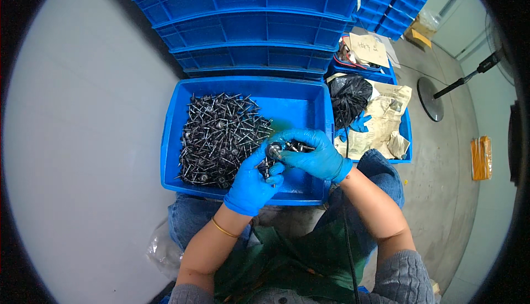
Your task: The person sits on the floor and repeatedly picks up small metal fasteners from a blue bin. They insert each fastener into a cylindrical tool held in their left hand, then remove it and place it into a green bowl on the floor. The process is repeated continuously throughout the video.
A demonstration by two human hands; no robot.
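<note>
Over a shallow blue plastic bin [301,108], both gloved hands meet at a small metal part with a round dark head [273,150]. My left hand [253,187] is closed around it from below; more metal shanks show between its fingers. My right hand [320,158] is closed too, its thumb and fingers at the same part, with other thin metal pieces visible under its curled fingers. The left side of the bin holds a heap of similar metal parts [221,138] with thin shafts and round heads. The fingers partly hide what lies beneath them.
Stacked blue crates [248,28] rise just behind the bin. To the right, a blue crate [407,138] carries brown paper [381,119], a black plastic bag [350,97] and a blue glove [361,123]. A fan stand [430,100] stands farther right. The pale wall [94,138] runs along the left.
</note>
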